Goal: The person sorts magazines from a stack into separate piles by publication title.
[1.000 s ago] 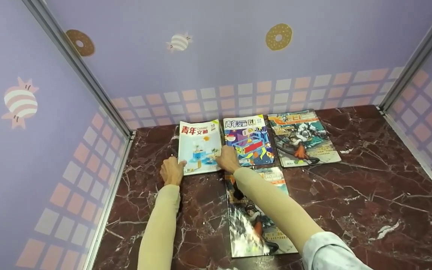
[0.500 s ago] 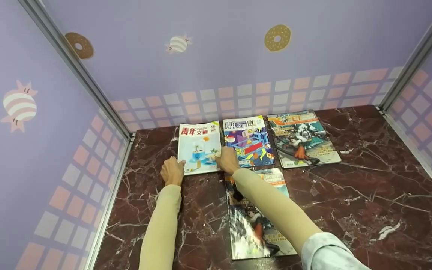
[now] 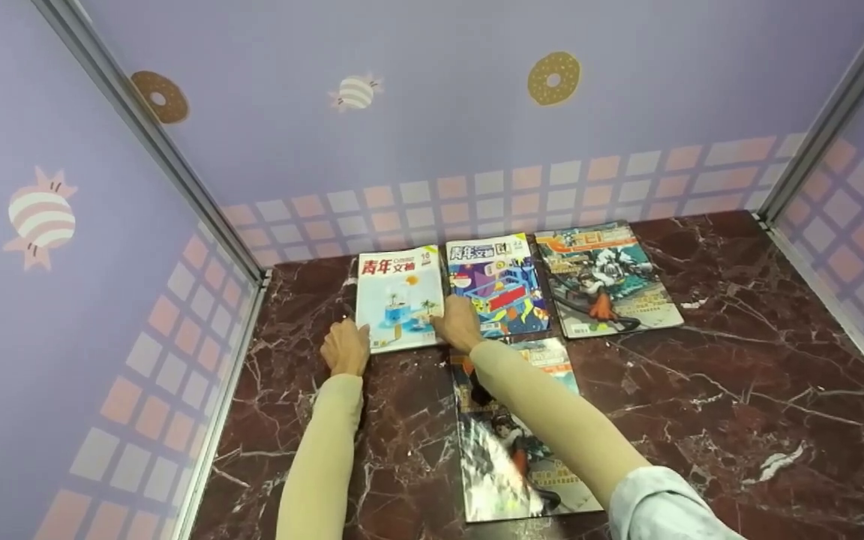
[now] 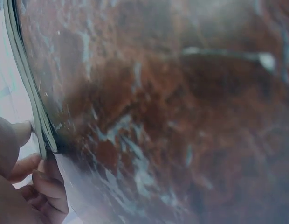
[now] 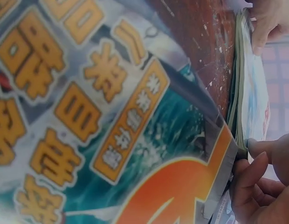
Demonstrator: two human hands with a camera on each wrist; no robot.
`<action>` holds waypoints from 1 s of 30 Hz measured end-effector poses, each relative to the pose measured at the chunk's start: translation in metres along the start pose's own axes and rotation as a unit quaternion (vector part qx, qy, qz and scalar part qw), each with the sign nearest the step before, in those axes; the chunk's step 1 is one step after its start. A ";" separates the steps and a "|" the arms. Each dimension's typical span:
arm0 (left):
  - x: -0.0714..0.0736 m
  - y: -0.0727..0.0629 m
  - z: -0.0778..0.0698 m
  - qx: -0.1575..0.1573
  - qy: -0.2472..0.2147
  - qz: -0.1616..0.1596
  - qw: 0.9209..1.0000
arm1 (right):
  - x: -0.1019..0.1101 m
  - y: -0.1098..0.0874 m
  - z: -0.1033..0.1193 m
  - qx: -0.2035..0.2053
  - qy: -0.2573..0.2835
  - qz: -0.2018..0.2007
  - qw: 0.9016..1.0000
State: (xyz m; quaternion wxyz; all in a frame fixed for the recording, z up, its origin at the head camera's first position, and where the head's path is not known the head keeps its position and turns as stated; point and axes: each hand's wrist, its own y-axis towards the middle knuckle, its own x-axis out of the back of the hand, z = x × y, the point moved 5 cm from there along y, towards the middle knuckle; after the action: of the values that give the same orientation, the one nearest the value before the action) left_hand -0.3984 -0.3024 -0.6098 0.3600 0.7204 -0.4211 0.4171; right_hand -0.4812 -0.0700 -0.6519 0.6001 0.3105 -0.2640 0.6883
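A white magazine (image 3: 398, 300) with red title characters and a blue island picture lies at the left of the back row. My left hand (image 3: 346, 347) pinches its lower left corner, thumb on the cover and fingers curled at the edge. At the lower right corner my right hand (image 3: 458, 322) pinches it likewise, covering part of the purple magazine (image 3: 503, 292) beside it. In the left wrist view the layered edge (image 4: 35, 100) shows between thumb and fingers. The right wrist view shows the layered magazine edge (image 5: 237, 88) with both hands on it.
A teal comic magazine (image 3: 612, 281) lies at the right of the row. Another glossy one (image 3: 503, 465) lies nearer, partly under my right forearm. The dark red marbled surface (image 3: 739, 390) is bounded by a purple back wall (image 3: 447, 120) and side walls.
Both hands stay at the white magazine's lower corners. The magazine sits almost unmoved; the whole view has shifted very slightly downward.
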 end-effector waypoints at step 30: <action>0.083 -0.143 -0.093 -0.090 -0.248 -0.072 0.962 | 0.170 -0.187 0.018 0.071 0.121 0.007 0.990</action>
State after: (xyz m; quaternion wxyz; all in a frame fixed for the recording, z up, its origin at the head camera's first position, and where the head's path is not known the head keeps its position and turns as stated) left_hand -0.2718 -0.1918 -0.5218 0.3365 0.7946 -0.4798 0.1585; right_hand -0.3090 0.0555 -0.5152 0.5994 0.2649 -0.1422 0.7418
